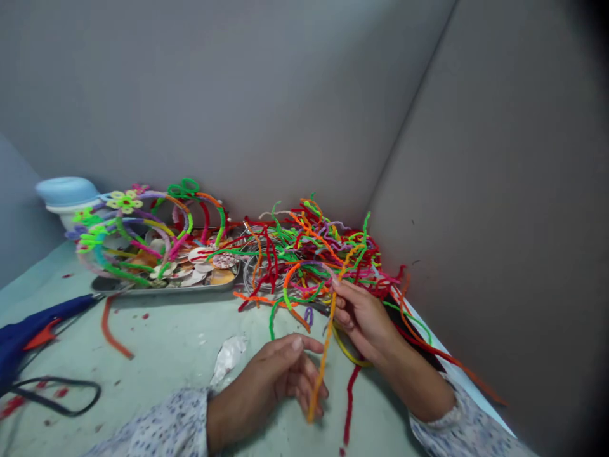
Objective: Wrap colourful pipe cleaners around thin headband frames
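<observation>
My right hand [364,317] pinches an orange pipe cleaner [324,355] between thumb and fingers, with one end pointing up and the other hanging down. A curved band wrapped in orange, green, purple and yellow [290,279] runs up to the same hand; whether the fingers grip it too, I cannot tell. My left hand [285,374] is open beside the lower half of the pipe cleaner, its fingers apart. The strand passes in front of those fingertips. Behind both hands lies a tangled heap of coloured pipe cleaners [314,241].
At the left, a metal tray [166,289] holds shell pieces and several flower-trimmed headbands [124,202]. A blue glue gun [47,324] with a dark loop lies at the left edge. A blue-lidded white container [66,193] stands behind. Grey panels [238,95] enclose the table's back and right.
</observation>
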`<state>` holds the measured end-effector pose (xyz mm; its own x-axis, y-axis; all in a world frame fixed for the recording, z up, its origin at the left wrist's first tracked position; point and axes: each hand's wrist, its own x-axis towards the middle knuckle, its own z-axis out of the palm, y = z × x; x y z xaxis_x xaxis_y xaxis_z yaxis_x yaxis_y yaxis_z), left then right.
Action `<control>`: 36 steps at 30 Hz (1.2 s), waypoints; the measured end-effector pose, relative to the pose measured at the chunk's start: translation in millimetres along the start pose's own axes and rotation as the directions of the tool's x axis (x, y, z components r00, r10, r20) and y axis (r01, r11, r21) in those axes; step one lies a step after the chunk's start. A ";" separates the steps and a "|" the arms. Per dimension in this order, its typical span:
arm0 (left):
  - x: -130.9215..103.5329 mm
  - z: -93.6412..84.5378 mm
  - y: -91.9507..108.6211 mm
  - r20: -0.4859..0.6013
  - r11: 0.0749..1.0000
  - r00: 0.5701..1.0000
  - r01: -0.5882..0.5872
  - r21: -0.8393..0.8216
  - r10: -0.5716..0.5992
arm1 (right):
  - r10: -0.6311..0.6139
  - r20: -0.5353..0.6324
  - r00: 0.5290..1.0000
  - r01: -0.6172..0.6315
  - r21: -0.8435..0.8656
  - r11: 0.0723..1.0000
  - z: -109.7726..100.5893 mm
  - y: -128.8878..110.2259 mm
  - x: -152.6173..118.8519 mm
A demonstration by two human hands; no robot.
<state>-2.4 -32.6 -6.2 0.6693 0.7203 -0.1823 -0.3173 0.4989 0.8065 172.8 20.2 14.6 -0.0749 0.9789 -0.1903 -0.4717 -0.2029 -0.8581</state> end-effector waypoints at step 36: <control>6.7 -2.2 13.2 -0.070 0.997 0.995 -0.074 0.027 0.075 | 0.114 0.221 0.968 -0.090 -0.117 0.989 23.5 29.8 -26.5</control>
<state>-3.6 -20.1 2.0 0.5948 0.7878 -0.1599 -0.3478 0.4315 0.8324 140.1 -11.2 5.3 -0.3210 0.9304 -0.1769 -0.3574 -0.2920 -0.8871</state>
